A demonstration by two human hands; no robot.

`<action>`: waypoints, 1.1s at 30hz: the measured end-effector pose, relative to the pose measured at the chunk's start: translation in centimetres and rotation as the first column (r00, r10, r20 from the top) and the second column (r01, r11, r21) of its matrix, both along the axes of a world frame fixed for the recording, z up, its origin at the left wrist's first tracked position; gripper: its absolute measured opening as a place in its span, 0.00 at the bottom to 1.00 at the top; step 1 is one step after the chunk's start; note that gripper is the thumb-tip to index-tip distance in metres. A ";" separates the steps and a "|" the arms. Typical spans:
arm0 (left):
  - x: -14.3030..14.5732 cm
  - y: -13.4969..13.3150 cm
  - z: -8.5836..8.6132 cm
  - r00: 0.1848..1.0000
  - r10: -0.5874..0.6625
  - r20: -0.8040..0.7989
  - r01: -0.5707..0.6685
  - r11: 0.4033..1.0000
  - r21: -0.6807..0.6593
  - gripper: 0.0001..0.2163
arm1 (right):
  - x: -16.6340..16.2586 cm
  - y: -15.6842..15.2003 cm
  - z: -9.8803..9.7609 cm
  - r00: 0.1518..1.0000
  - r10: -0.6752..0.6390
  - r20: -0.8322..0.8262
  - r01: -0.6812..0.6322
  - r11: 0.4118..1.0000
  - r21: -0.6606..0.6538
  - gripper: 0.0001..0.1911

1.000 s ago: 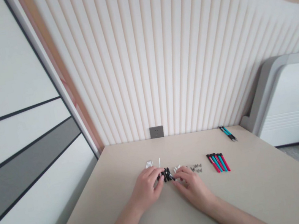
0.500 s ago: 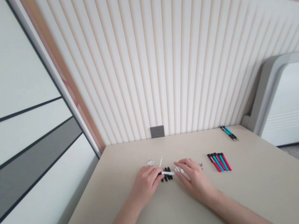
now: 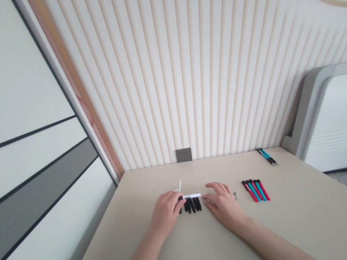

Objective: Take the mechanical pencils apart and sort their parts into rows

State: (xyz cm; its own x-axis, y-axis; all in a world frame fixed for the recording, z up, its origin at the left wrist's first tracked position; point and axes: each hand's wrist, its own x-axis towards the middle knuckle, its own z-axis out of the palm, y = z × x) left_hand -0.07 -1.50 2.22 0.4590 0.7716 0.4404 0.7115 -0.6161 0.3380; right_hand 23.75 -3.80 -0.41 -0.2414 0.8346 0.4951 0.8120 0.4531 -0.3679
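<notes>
My left hand [image 3: 166, 212] pinches a white pen barrel [image 3: 192, 196] by its black end, holding it level and pointing right. Beneath the barrel lie several black pen caps or pen parts [image 3: 192, 206] in a row. Several thin white sticks [image 3: 175, 190] rest behind my left fingers, partly hidden, with one longer stick [image 3: 180, 185] slanting up. My right hand [image 3: 223, 204] is on the table just right of the barrel's tip. Its thumb and one finger come close together, another finger is raised; anything small between them is too hidden to tell.
Several red and teal pens [image 3: 256, 190] with black ends lie in a row to the right. Two teal and black pens [image 3: 267, 157] lie near the table's back right corner. Small grey pieces [image 3: 235, 195] show beside my right hand. A wall socket [image 3: 183, 155] sits behind the table [image 3: 195, 251].
The pen barrel in my left hand has moved slightly back and become level. My right thumb and finger have drawn together over the small white pieces, with another finger lifted. More black parts show.
</notes>
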 end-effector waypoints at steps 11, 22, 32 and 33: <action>0.4 0.0 -0.7 0.992 -0.011 0.124 0.016 0.999 -0.035 0.08 | -0.2 0.0 -0.2 0.755 -0.126 -0.643 -0.093 0.951 -0.295 0.15; 1.2 -0.7 -0.2 0.963 -0.014 0.271 0.057 0.986 -0.154 0.11 | -0.4 0.0 0.0 0.677 -0.121 -0.726 -0.157 0.940 -0.304 0.15; 2.4 -1.4 0.2 0.871 0.082 0.485 0.113 0.927 -0.359 0.15 | -1.1 -0.4 0.6 0.453 -0.045 -0.890 -0.274 0.943 -0.187 0.15; 2.5 -1.4 0.1 0.861 0.091 0.501 0.116 0.923 -0.367 0.15 | -1.1 -0.4 0.6 0.466 -0.033 -0.884 -0.273 0.945 -0.180 0.15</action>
State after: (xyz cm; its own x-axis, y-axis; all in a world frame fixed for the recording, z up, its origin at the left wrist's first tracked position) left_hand 2.38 -2.93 2.36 0.2661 0.9187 0.2920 0.3731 -0.3774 0.8476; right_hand 22.64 -4.18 0.22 0.0762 0.9578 0.2771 -0.0551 0.2815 -0.9580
